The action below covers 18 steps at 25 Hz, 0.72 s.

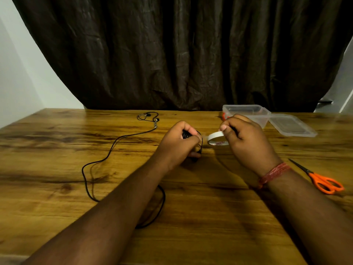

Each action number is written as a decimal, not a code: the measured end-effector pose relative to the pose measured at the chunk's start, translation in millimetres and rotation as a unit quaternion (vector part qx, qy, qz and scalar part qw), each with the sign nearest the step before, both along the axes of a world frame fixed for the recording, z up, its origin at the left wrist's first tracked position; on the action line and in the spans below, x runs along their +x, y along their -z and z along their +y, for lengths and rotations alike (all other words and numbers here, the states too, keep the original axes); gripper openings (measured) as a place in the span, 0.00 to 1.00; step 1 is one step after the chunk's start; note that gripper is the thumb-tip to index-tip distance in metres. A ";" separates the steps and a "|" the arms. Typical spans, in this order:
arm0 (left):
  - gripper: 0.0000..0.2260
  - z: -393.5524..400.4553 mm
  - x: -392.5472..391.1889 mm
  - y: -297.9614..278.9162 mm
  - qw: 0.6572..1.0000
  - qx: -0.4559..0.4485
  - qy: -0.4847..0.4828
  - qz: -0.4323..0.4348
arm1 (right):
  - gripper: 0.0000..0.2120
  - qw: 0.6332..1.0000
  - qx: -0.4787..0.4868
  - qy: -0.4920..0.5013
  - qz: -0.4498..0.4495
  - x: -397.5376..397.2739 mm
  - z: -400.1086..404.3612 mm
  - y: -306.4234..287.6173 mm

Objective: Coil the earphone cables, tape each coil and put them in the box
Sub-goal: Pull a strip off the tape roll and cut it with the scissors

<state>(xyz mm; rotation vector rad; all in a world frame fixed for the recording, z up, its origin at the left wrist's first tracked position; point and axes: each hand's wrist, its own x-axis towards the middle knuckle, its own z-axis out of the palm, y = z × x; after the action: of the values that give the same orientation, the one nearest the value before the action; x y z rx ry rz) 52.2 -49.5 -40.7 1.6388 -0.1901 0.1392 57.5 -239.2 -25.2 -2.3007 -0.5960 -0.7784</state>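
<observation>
A wooden surface [57, 169] stands before a dark curtain [172, 54]. Far right, a clear box [246, 109] sits beside its lid [292, 125]; contents unclear. The left hand [179, 142] grips a coiled earphone cable [186, 134]; the right hand [246, 140] pinches a tape roll [216, 137]. A loose earphone cable [107, 157] lies left.

wooden table [57, 150], earphone cable [112, 148], box [248, 111], lid [292, 126], scissors [322, 181]

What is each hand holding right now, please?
Left hand: grips a coiled black earphone cable.
Right hand: holds a roll of white tape.
</observation>
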 end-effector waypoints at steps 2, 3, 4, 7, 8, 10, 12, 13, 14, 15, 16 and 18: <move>0.05 -2.0 0.0 1.0 1.000 -0.016 0.003 0.003 | 0.07 1.000 0.002 -0.001 -0.001 0.0 0.3 -0.4; 0.06 -2.7 0.4 2.5 1.000 -0.009 0.007 -0.004 | 0.07 1.000 0.002 -0.001 -0.003 -0.4 0.9 -0.3; 0.07 -3.2 0.1 3.7 1.000 0.002 0.014 -0.012 | 0.07 1.000 0.000 -0.001 -0.007 -0.7 1.4 -0.2; 0.08 -2.6 -1.8 5.0 0.996 0.070 0.008 -0.057 | 0.06 1.000 -0.002 0.003 -0.010 -0.4 2.1 -0.2; 0.07 -1.8 -1.9 5.2 0.991 0.110 -0.008 -0.079 | 0.06 1.000 -0.003 0.005 -0.009 -0.4 2.0 0.1; 0.06 -1.0 -1.1 5.2 0.985 0.143 -0.024 -0.092 | 0.06 1.000 -0.004 0.008 -0.008 0.0 2.2 0.5; 0.06 -1.3 -1.4 4.5 0.990 0.116 -0.016 -0.078 | 0.06 1.000 -0.001 0.008 -0.007 0.4 2.1 0.3; 0.06 -1.6 -1.9 4.0 0.991 0.107 -0.015 -0.076 | 0.06 1.000 -0.001 0.008 -0.006 0.3 2.2 0.3; 0.06 -1.8 -2.7 3.3 0.991 0.106 -0.015 -0.080 | 0.06 1.000 0.000 0.007 -0.006 0.3 2.3 0.3; 0.05 -1.9 -3.1 3.0 0.990 0.108 -0.013 -0.087 | 0.06 1.000 0.000 0.006 -0.006 0.4 2.3 0.2; 0.04 -2.1 -3.4 2.7 0.990 0.110 -0.010 -0.092 | 0.06 1.000 0.000 0.005 -0.005 0.5 2.2 0.1; 0.03 -1.9 -3.6 1.9 0.990 0.111 -0.007 -0.092 | 0.06 1.000 0.001 0.004 -0.002 0.3 2.8 -0.3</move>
<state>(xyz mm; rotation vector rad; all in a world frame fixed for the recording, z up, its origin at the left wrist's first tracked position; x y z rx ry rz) 48.6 -51.4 -42.6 1.8494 -0.3448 0.2883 57.8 -236.4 -24.9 -2.3019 -0.5869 -0.7875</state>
